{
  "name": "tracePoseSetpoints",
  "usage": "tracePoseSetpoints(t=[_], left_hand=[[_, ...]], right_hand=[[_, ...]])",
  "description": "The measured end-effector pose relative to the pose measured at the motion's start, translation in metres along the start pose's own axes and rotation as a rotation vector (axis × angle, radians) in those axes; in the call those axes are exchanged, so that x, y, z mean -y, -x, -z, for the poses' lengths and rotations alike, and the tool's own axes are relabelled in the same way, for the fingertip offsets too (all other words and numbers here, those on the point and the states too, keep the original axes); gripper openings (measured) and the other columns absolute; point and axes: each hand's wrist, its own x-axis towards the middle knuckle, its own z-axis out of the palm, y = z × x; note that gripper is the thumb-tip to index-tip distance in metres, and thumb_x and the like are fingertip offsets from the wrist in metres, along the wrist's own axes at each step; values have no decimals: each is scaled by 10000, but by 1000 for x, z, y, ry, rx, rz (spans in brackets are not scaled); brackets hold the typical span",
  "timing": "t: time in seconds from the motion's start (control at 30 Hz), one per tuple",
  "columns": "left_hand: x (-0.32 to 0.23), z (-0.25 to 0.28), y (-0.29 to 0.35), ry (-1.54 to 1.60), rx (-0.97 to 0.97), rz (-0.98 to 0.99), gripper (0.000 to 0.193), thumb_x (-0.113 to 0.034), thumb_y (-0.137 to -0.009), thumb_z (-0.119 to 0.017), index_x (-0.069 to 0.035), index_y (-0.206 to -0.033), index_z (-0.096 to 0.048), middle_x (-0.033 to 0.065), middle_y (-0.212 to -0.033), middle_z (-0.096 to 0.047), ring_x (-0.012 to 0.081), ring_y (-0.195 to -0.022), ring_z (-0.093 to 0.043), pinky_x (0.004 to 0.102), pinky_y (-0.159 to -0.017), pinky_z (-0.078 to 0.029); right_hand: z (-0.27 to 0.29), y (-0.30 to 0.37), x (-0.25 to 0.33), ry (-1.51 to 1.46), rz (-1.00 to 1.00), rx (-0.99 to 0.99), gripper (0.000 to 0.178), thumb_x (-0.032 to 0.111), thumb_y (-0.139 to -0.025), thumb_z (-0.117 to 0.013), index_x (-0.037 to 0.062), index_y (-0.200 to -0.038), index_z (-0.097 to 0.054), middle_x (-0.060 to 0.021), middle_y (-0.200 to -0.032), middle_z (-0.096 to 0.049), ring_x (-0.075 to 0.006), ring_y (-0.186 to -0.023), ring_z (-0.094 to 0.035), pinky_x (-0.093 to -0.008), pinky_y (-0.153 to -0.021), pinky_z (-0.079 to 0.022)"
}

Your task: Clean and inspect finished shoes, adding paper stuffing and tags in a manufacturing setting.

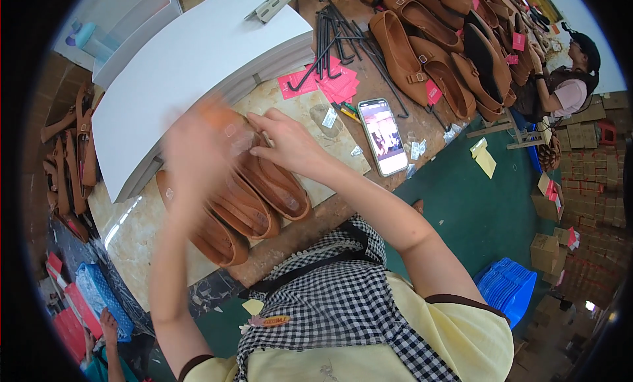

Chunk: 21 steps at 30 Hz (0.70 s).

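Three brown flat shoes (254, 222) lie side by side on the marble-patterned tabletop, heels toward me, their toes partly covered by my hands. My left hand (194, 148) is smeared by motion over the toes, so its fingers cannot be read. An orange blur (217, 115) shows beside it; I cannot make out what it is. At the toe of the rightmost shoe, my right hand (285, 141) has its fingers curled in a pinch. Whatever lies between those fingertips is too small or hidden to name.
A thick white sheet stack (198, 59) stands behind the shoes. Black hex keys (330, 36), pink cards (337, 85) and a lit phone (382, 137) lie to its right. More brown shoes (422, 49) crowd the far right, near another person (567, 92). Blue baskets (506, 286) stand on the floor.
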Motion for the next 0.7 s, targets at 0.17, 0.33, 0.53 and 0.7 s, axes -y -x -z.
tracePoseSetpoints(t=[0.17, 0.33, 0.53, 0.7], left_hand=[[158, -56, -69, -168, -159, 420, 556, -522, -968, -442, -337, -1488, -377, 176, -1501, -374, 407, -1380, -335, 741, -1046, -171], [93, -28, -44, 188, -400, 323, 435, -342, -930, -601, -137, -1314, -603, 199, -1013, -640, 289, -973, -614, 424, -833, -465], [-30, 8, 76, 607, -343, -89, 232, -223, -762, -734, -50, -914, -703, 119, -911, -662, 274, -816, -630, 381, -745, -501], [0, -40, 110, 784, -548, -37, 194, -172, -748, -688, -18, -864, -668, 138, -853, -659, 260, -747, -659, 353, -729, -531]], right_hand=[[22, 54, 20, -197, 15, -73, 452, 150, -843, -677, 16, -1261, -566, -153, -1000, -561, -334, -958, -571, -404, -835, -478], [31, 62, 30, -576, -105, -124, 522, 203, -905, -663, 16, -1361, -489, -142, -1207, -552, -265, -1106, -573, -372, -933, -484], [45, 44, 60, -1752, -754, 53, 536, 310, -960, -603, 60, -1406, -441, -124, -1310, -562, -196, -1121, -606, -361, -898, -542], [44, 45, 82, -1681, -671, 697, 367, 170, -919, -635, 53, -1259, -561, -66, -1120, -653, -141, -993, -641, -295, -839, -539]])
